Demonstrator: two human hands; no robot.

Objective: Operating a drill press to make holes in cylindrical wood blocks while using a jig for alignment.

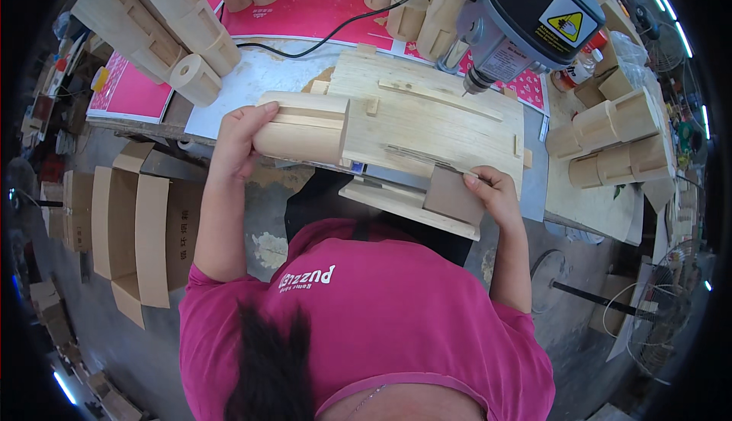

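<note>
My left hand (239,140) is closed round the left end of a pale wooden block (305,140) with a rounded side and a long groove. The block is over the left front of a wooden work board (435,93) with thin strips fixed on it. My right hand (497,192) pinches a flat grey-brown rectangular piece (455,194), possibly sandpaper, at the board's front edge. A narrow wooden ledge (404,209) lies just below that piece. Above the board's far right side hangs a bench drill (526,21), its bit apart from the wood.
Stacked wooden cylinders (156,21) stand at the far left, and similar ones (621,135) lie at the right. A black cable (328,40) crosses the back of the table. An open cardboard box (145,230) is on the floor at left; a fan (663,299) stands at right.
</note>
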